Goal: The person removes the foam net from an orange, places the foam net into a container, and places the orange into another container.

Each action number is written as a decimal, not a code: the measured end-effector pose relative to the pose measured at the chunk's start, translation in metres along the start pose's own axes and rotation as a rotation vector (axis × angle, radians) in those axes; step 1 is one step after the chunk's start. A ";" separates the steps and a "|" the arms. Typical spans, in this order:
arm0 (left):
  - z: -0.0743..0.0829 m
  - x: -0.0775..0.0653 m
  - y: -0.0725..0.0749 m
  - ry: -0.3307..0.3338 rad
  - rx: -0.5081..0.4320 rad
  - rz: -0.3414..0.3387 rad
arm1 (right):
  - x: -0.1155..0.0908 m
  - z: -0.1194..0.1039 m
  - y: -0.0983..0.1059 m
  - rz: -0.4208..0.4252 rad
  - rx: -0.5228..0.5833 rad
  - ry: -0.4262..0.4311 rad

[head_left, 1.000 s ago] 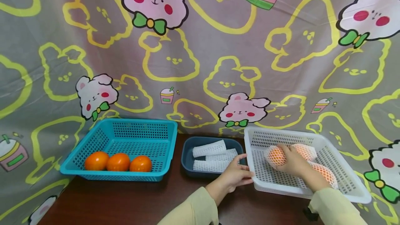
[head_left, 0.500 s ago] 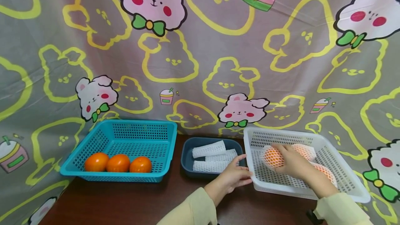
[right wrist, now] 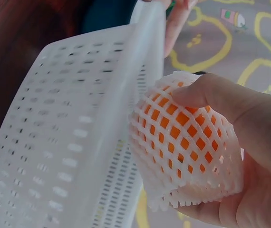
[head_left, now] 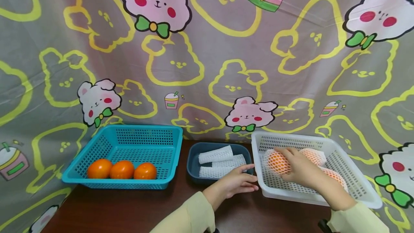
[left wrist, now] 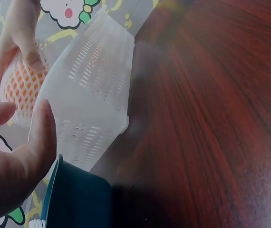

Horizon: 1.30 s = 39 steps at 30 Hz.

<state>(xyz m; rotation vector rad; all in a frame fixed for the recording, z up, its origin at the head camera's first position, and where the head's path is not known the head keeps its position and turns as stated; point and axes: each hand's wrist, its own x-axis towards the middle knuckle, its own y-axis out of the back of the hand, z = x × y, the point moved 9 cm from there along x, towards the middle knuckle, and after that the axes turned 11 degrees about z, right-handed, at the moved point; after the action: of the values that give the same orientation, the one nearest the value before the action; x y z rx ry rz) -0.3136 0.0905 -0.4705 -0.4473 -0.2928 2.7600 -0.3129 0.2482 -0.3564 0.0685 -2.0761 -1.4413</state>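
In the head view my right hand (head_left: 300,170) grips an orange in a white foam net sleeve (head_left: 277,162), inside the white basket (head_left: 291,196). The right wrist view shows the thumb pressed on the netted orange (right wrist: 180,130), fingers beneath it, close to the basket's rim. Two more netted oranges lie beside and partly behind that hand, one being the back orange (head_left: 313,155). My left hand (head_left: 234,183) holds nothing; its fingers are spread loosely at the basket's left side, fingertips right by the wall, over the front corner of the dark blue tray (head_left: 191,173).
Several white foam net sleeves (head_left: 216,154) lie in the dark blue tray. At the left stands a teal basket (head_left: 123,184) with three bare oranges (head_left: 145,171) along its front. A patterned cloth (head_left: 194,64) hangs behind the dark wooden table (head_left: 129,211).
My right hand has carried the netted orange a little left within the white basket. My left hand has drawn slightly left, its fingers off the basket's edge.
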 end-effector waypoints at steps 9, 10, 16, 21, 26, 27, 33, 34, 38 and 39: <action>0.006 -0.002 0.017 0.014 0.049 -0.011 | 0.005 -0.028 0.005 0.000 0.028 0.047; 0.007 -0.003 0.020 0.017 0.054 -0.009 | 0.005 -0.031 0.005 -0.003 0.029 0.051; 0.014 -0.011 0.034 -0.020 0.085 -0.005 | 0.003 -0.053 0.004 0.030 0.046 0.133; 0.015 -0.017 0.046 -0.048 0.105 -0.014 | 0.000 -0.068 0.001 0.069 0.078 0.212; 0.009 -0.024 0.062 -0.031 0.139 0.003 | -0.002 -0.077 -0.006 0.077 0.118 0.238; 0.008 -0.026 0.065 -0.027 0.146 0.004 | -0.003 -0.079 -0.007 0.081 0.124 0.245; 0.003 -0.040 0.078 -0.017 0.162 -0.024 | -0.004 -0.094 -0.010 0.074 0.162 0.283; 0.002 -0.042 0.079 -0.015 0.161 -0.034 | -0.004 -0.096 -0.012 0.061 0.165 0.281; 0.000 -0.050 0.082 -0.019 0.166 -0.091 | -0.007 -0.104 -0.023 -0.013 0.175 0.263; -0.001 -0.051 0.083 -0.020 0.161 -0.101 | -0.008 -0.106 -0.026 -0.031 0.177 0.262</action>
<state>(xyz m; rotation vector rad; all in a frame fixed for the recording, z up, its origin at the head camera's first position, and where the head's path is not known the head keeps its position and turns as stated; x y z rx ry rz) -0.2910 -0.0037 -0.4784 -0.3539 -0.0930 2.6649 -0.2609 0.1522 -0.3589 0.3437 -1.9859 -1.1921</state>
